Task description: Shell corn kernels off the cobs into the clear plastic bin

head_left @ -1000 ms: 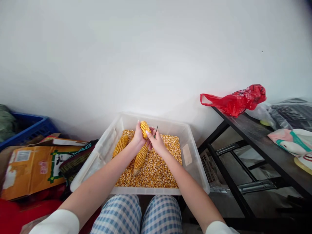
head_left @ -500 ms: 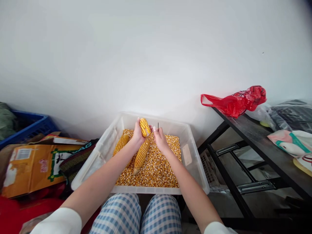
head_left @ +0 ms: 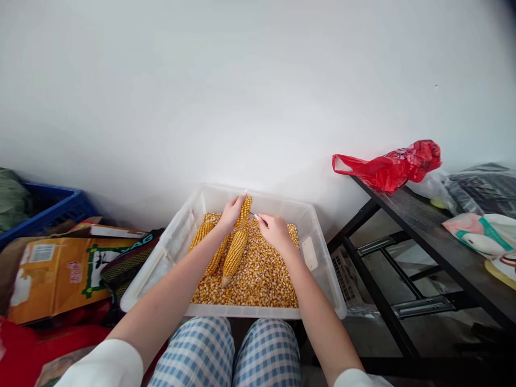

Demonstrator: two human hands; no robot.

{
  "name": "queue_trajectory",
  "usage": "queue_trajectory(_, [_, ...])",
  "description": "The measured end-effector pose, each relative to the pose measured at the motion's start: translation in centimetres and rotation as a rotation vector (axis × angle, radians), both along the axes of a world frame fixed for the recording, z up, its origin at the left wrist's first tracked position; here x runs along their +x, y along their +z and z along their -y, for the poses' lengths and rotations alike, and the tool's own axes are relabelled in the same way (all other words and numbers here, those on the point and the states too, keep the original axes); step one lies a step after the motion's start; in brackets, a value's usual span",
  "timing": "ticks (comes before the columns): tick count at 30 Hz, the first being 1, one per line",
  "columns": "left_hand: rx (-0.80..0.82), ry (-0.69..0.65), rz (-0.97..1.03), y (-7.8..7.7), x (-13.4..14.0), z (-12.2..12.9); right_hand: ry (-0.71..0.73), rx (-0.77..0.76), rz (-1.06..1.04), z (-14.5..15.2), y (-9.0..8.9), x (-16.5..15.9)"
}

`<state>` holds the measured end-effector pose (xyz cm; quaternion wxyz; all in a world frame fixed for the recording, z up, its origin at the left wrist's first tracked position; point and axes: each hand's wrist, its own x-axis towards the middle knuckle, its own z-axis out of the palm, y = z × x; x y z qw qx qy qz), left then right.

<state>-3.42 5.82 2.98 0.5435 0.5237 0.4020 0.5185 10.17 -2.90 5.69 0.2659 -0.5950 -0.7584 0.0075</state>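
Note:
My left hand (head_left: 233, 210) is closed around an ear of corn (head_left: 245, 208), held up over a clear plastic bin (head_left: 320, 269). Closed on a thin dark pointed tool, my right hand (head_left: 274, 230) is just right of that ear. The tool's metal shaft (head_left: 253, 214) reaches to the ear's side; its handle is mostly hidden in my fingers. Loose corn kernels (head_left: 262, 279) cover the bin's floor. On them lie a whole corn ear (head_left: 235, 255) below my hands and further ears (head_left: 201, 235) at the left, partly behind my left forearm.
The bin stands before my knees, against a white wall. To the right is a black metal-framed table (head_left: 427, 226) with a red plastic bag (head_left: 395, 166) on its corner. At left are an orange cardboard box (head_left: 60, 274) and a blue crate (head_left: 60, 207).
The held ear has turned more upright and shifted slightly right. My right hand has rotated, so the tool, upright before, now points left at the ear.

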Motion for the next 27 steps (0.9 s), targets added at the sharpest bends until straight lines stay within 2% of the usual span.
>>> queue_trajectory(6, [0.051,0.07,-0.096,0.5,-0.1,0.2,0.028,-0.005,-0.007,0.0,0.0,0.1])
queue_trajectory(10, [0.112,0.041,-0.186,1.1,-0.4,0.6,0.088,0.008,-0.07,-0.2,-0.2,0.2])
queue_trajectory(15, [0.19,0.009,-0.292,1.2,-0.8,0.6,0.131,-0.001,-0.148,-0.2,-0.3,0.1])
queue_trajectory(22, [0.17,-0.012,-0.26,1.2,-0.7,0.4,0.119,-0.005,-0.183,-0.2,-0.1,0.2])
queue_trajectory(27, [0.218,0.005,-0.293,1.2,-0.8,0.2,0.101,-0.015,-0.183,-0.1,0.1,0.2])
